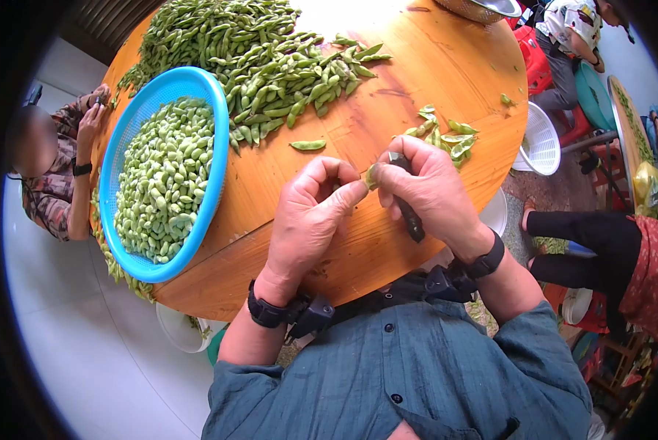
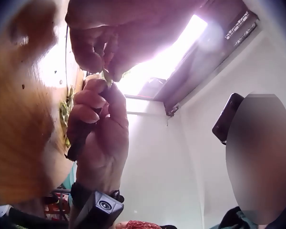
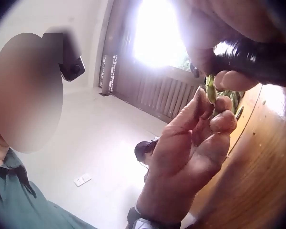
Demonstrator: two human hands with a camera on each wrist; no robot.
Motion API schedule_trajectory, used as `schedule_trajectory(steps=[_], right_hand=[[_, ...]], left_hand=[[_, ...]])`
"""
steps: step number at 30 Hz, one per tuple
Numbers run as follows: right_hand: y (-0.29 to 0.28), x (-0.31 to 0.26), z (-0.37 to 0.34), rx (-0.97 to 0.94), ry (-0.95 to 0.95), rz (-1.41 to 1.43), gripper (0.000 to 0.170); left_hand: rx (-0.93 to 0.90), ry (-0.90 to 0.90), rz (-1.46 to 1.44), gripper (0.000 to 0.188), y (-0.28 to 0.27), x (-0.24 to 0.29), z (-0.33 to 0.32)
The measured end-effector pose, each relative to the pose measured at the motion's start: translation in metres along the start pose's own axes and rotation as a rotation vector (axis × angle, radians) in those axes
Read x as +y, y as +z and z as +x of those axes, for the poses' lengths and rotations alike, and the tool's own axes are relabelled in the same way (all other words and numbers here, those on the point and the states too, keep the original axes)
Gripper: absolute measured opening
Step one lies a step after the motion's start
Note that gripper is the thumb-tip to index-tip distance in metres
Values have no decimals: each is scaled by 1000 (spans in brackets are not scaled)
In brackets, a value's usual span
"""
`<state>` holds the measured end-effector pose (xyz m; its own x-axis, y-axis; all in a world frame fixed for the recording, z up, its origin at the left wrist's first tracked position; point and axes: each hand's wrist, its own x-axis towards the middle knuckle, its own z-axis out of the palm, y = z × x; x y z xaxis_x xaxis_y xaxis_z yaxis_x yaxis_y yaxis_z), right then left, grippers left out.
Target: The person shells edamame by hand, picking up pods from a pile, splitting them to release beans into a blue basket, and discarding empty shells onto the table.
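A green pod (image 3: 210, 89) is pinched between the thumb and fingers of my left hand (image 1: 310, 213), its upper end meeting my right hand (image 1: 435, 187). Curled fingers of the right hand hold a dark-handled tool (image 1: 409, 218) against the palm, and its thumb and forefinger touch the pod (image 1: 370, 177). Both hands are above the table's near edge. In the left wrist view the pod (image 2: 106, 76) shows between the two hands' fingertips. Whether a blade touches the pod I cannot tell.
A blue basket (image 1: 219, 158) of shelled beans stands at the left. Behind it lies a large pile of pods (image 1: 255, 59); one pod (image 1: 307, 145) lies apart. Opened pods (image 1: 457, 141) lie beyond my right hand. Another person (image 1: 57, 169) sits at the left.
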<state>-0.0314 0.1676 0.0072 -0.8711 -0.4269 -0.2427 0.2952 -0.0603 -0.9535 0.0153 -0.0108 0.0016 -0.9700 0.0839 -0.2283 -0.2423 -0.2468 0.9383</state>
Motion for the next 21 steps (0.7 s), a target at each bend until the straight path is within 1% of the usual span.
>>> schedule_trajectory(steps=[2,3,5,6,8,9,11,12,14,15,17,21], right_hand=[[1,1,0,-5,-37,-40,10],[2,1,0,-4,-37,-39,10],[3,0,0,6,-47,-48,11],[4,0,0,8,-47,-47,11],[5,-2,0,25,-52,-33,13],[6,-1,1,27,-52,-32,13],[11,0,3,51,-57,69,17],[12,1,4,52,-57,70,17],[15,2,6,37,-25,227,21],[15,4,6,37,-25,228,21],[13,7,8,-22,41,318,23],[10,9,10,-76,85,356,24]], left_hand=[[26,33,105,10,0,0,-1],[26,33,106,10,2,0,-2],[120,164,298,11,6,0,-3],[117,163,298,11,5,-3,-1],[141,468,549,6,3,-12,2],[140,467,549,6,3,-13,3],[193,609,684,6,5,-15,3],[193,608,684,6,6,-14,2],[232,340,416,9,9,-11,-1],[233,340,416,9,5,-7,-1],[-38,-74,-226,11,-7,1,1],[-52,-105,-306,10,-8,-3,3]])
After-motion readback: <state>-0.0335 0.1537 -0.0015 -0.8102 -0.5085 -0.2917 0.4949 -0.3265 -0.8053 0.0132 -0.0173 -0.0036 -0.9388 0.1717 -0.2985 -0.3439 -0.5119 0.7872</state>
